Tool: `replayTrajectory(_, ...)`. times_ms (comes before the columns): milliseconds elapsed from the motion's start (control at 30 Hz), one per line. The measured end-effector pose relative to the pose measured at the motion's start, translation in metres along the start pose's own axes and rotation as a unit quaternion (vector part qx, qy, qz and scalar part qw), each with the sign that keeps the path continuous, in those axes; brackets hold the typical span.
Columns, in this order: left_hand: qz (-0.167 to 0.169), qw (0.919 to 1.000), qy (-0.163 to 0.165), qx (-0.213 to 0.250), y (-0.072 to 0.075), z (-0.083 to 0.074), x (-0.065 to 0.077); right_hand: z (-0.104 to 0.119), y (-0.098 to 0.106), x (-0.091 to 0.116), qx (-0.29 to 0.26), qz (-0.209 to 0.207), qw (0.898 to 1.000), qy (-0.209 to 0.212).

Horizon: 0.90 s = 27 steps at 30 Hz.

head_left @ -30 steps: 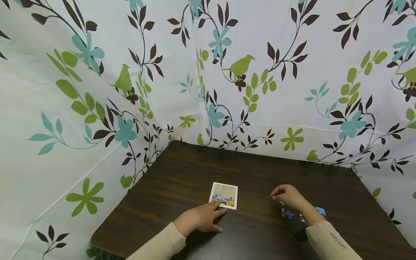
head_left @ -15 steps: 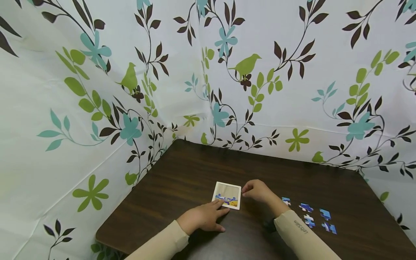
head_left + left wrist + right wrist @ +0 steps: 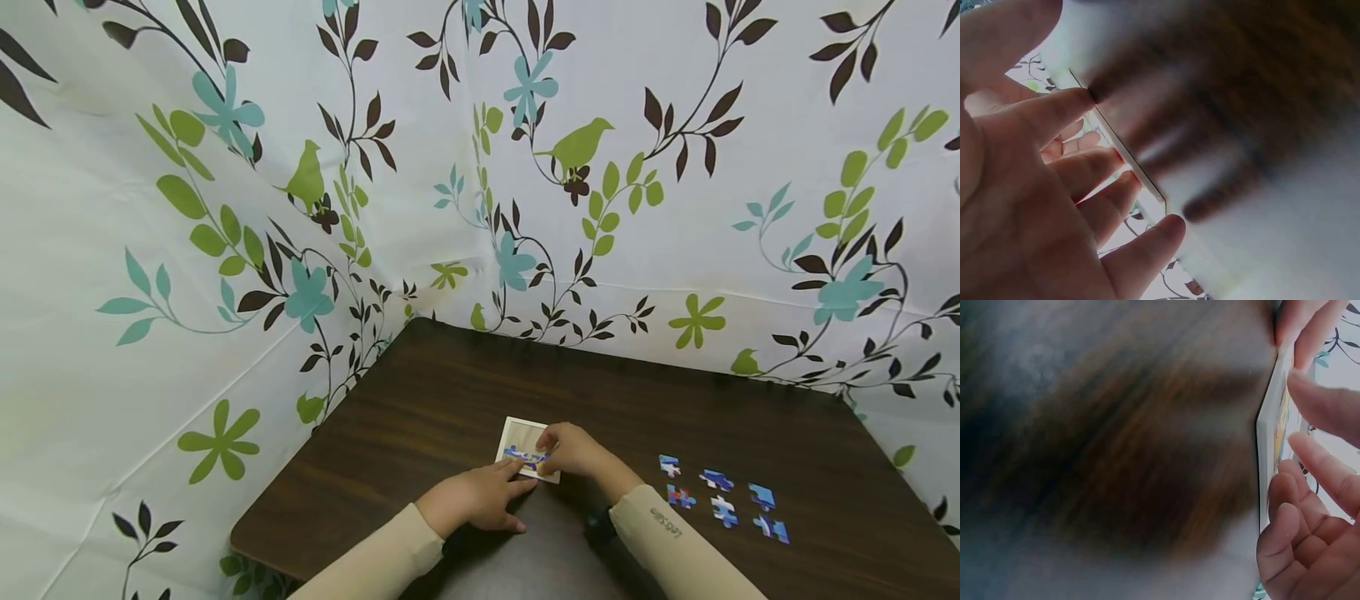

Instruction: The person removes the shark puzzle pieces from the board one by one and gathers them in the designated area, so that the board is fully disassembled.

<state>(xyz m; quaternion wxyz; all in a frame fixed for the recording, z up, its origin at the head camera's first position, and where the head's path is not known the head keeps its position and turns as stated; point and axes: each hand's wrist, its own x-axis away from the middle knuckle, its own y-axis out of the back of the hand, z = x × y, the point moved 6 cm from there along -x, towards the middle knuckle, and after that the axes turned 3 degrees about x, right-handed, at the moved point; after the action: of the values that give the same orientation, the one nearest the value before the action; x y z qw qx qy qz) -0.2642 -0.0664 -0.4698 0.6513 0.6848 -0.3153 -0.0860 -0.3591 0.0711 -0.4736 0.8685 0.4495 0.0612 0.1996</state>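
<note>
A small square jigsaw puzzle tray (image 3: 522,435) with a pale rim lies on the table, its lower part filled with blue and yellow pieces. My left hand (image 3: 480,497) rests at its near edge, fingers extended; in the left wrist view the fingertips touch the tray's edge (image 3: 1125,153). Over the tray's right side, my right hand (image 3: 577,454) pinches a puzzle piece between thumb and fingertip, the piece mostly hidden. The right wrist view shows thumb and index (image 3: 1322,465) at the tray's picture surface, other fingers curled beside its wall (image 3: 1264,450).
Several loose blue puzzle pieces (image 3: 723,511) lie in two rows on the dark wooden table (image 3: 622,392), right of the right forearm. A patterned curtain (image 3: 420,167) hangs behind and along the left side of the table.
My right hand has moved left from beside the loose pieces, past the tray's right edge, onto the tray. The loose pieces are uncovered. My left hand stays at the tray.
</note>
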Motion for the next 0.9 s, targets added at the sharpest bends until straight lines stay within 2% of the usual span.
replayTrajectory(367, 0.002, 1.0000, 0.003, -0.002, 0.0011, -0.0012, -0.0014, 0.0047, -0.0012, 0.0034, 0.005, 0.004, 1.000, 0.026)
replayTrajectory(900, 0.010, 0.9998, 0.009, -0.012, 0.0010, -0.0015, 0.0004, 0.0048, -0.0008, 0.0037, 0.007, -0.005, 1.000, 0.023)
